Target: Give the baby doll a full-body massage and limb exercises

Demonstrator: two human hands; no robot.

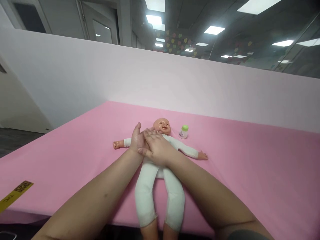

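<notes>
— Head view: what is seen at the centre?

— A baby doll [160,173] is laid on its back on the pink table [250,166], head pointed away from the camera. A bare, hairless, peach-coloured head with an open-mouthed smile is shown, and the body is dressed in a white one-piece suit. The arms are spread out to both sides, with small bare plastic hands left showing past the sleeves. The legs are stretched toward the camera, and the bare feet are hung over the near edge of the table.

— How are the hands placed?

— The left hand [136,140] is laid flat on the doll's chest and shoulder, fingers extended, thumb raised. The right hand [156,146] is laid across it, palm down, fingers straight and pointed toward the doll's neck. Both hands are held open and flat; nothing is gripped by either.

— What else is found around it?

— A small white bottle [183,132] with a green cap is stood upright just beside the doll's head, apart from it. A yellow strip [15,195] with dark print is seen at the table's near left edge, well apart from the doll. A pale wall panel [175,83] is set behind the table.
</notes>
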